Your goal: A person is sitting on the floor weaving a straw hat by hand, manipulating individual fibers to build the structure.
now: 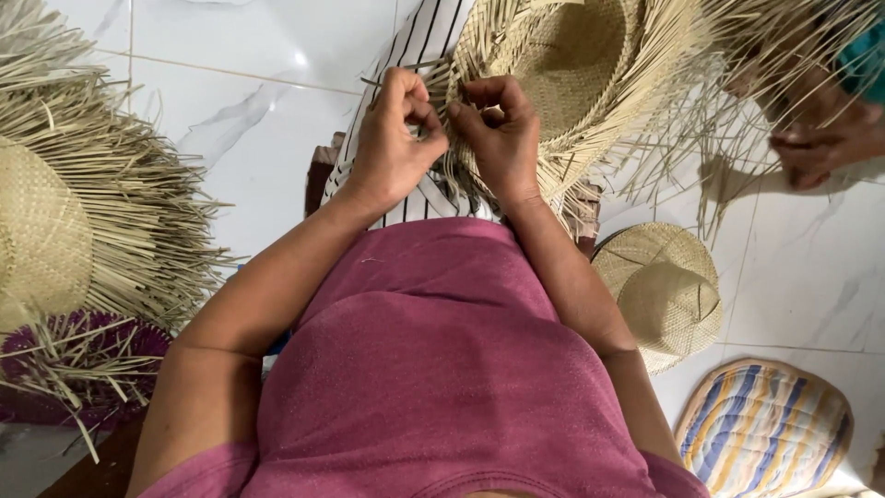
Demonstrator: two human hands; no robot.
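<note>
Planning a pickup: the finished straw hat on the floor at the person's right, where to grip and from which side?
Probably the finished straw hat by its crown, from straight above. It sits brim-down on the tile floor with the domed crown up and nothing over it. The brim lies flat on the tiles, leaving little edge to get under, and its near side borders the striped cushion.

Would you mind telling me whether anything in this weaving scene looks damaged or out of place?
Nothing stands out. The left hand and right hand pinch strands at the edge of an unfinished straw hat; its loose, splayed strips look unwoven, not broken.
</note>
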